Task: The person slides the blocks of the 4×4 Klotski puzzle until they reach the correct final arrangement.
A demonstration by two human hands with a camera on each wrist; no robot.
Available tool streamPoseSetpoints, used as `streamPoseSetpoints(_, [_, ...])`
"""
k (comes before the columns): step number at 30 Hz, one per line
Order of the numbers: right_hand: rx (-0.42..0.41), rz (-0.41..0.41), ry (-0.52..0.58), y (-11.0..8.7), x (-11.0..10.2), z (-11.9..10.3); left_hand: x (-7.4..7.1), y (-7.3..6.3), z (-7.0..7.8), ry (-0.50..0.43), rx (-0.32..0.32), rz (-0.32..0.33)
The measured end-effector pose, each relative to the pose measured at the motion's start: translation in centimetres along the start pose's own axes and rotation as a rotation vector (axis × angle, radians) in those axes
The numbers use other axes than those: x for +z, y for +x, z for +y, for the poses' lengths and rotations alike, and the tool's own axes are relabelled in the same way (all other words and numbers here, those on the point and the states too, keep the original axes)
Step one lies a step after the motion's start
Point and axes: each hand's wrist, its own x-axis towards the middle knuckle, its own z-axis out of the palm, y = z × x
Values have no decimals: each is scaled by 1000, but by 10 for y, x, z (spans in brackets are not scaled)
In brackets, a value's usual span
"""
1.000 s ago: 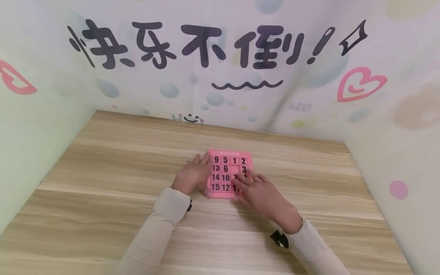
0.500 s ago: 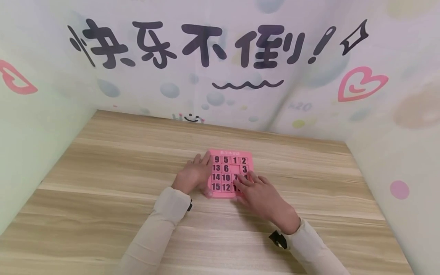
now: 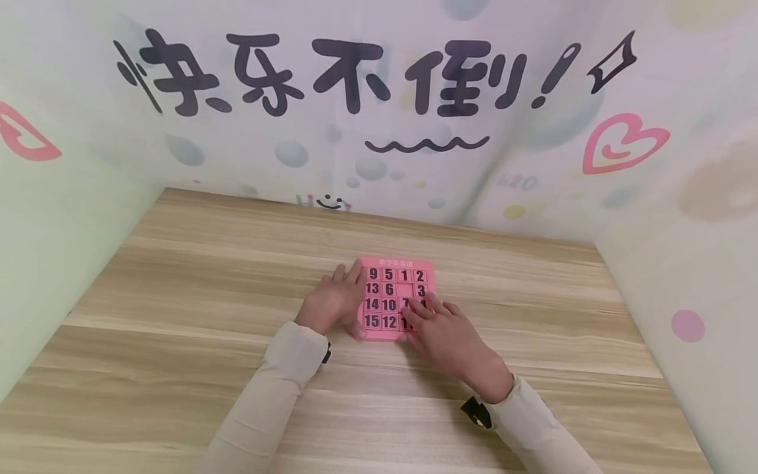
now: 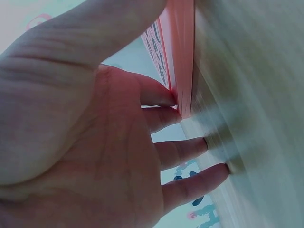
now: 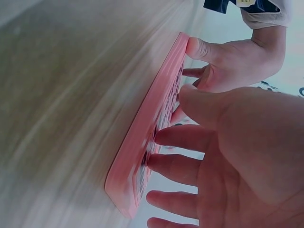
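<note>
A pink number slide puzzle (image 3: 389, 336) lies flat on the table. Its visible tiles carry black numbers, with one gap (image 3: 405, 290) between the 6 and the 3. My left hand (image 3: 331, 301) rests along its left side, thumb at the near corner and fingertips (image 4: 172, 99) by the far one. In the left wrist view two other fingers reach down to the table. Over the lower right tiles lies my right hand (image 3: 453, 336), its fingertips close to the surface and covering some numbers. The right wrist view shows its fingers (image 5: 178, 167) extended, with the thumb above the tiles.
The wood-grain table (image 3: 195, 289) reaches back to a printed cloth wall (image 3: 331, 158) with large dark lettering. Pale side walls (image 3: 657, 276) flank it. A dark band (image 3: 477, 413) sits at the right wrist, below the light sleeve (image 3: 541, 428).
The right hand has shifted very slightly left and toward the far side over the tiles. The left hand stays on the puzzle's side, and the visible numbers keep their places.
</note>
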Motion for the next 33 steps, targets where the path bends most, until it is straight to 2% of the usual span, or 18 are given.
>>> streamPoseSetpoints(22, [32, -103, 24, 7, -1, 3, 1, 0, -1, -20, -1, -2])
streamPoseSetpoints(33, [23, -93, 45, 9, -1, 6, 0, 1, -1, 4, -6, -4])
